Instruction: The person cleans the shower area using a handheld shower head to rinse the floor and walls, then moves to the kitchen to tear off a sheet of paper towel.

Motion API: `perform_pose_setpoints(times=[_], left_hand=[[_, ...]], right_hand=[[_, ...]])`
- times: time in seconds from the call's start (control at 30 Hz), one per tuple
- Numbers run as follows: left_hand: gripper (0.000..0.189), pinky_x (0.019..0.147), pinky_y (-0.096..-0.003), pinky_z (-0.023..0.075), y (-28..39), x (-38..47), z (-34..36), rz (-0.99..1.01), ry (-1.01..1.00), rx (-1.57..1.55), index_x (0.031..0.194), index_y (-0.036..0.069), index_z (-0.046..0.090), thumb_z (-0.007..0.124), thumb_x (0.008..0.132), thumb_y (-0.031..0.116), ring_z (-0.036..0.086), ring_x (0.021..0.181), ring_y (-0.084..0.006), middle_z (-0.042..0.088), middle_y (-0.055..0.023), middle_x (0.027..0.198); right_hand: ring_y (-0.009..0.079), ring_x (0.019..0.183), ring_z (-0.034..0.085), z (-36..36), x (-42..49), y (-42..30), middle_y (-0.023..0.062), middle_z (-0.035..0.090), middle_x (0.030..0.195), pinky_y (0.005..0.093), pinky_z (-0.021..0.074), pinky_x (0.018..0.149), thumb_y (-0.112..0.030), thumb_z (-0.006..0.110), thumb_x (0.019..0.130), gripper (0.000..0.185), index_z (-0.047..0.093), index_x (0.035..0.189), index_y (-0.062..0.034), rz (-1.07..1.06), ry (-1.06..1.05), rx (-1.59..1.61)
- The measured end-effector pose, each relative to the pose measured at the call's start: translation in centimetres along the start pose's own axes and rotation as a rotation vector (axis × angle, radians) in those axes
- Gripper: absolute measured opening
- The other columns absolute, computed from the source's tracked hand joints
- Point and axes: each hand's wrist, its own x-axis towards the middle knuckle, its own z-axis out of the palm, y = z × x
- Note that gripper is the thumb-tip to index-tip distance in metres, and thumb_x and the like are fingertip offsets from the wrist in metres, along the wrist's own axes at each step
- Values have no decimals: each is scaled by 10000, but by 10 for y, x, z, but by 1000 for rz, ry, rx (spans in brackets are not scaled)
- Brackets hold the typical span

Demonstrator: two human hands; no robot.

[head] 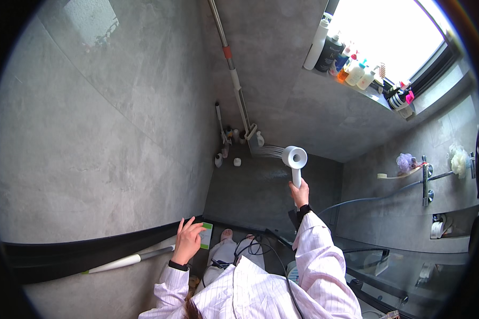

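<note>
My right hand (300, 193) grips the handle of a white shower head (294, 157), and water sprays from it leftward to the corner of the shower floor. A squeegee-like head on a long pole (237, 85) leans there, with a white bottle (260, 138) beside it. My left hand (188, 241) is raised at the lower left with its fingers apart, holding nothing. Behind its fingers shows a green and white flat item (206, 235). A blue-grey hose (359, 200) runs from the wall mixer (425, 181) towards the shower head.
Pump bottles (356, 74) line the window sill. Small containers (237, 162) stand in the far corner. Bath puffs (406, 162) and a long-handled brush (399, 175) hang at the right. A white and grey stick (121, 263) lies at lower left; a dark cable (277, 255) crosses my front.
</note>
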Motion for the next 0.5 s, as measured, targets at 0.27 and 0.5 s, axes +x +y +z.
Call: perform_pose_setpoints(times=[0.27, 0.5], left_hand=[[285, 1213, -543, 275, 2, -1, 2, 3, -1, 0, 1005, 96, 736, 564, 816, -29, 532, 1330, -301, 707, -56, 1190], [287, 1212, -561, 265, 1, -6, 4, 15, -1, 0, 1014, 125, 725, 582, 820, -31, 527, 1341, -288, 701, -34, 1208]], right_hand=[[140, 543, 619, -6, -12, 19, 38, 628, 686, 314, 509, 471, -210, 721, 856, 290, 661, 1072, -25, 11, 1, 21], [152, 555, 628, -4, -12, 20, 51, 646, 730, 318, 525, 472, -224, 727, 845, 343, 663, 1119, -28, 21, 2, 1]])
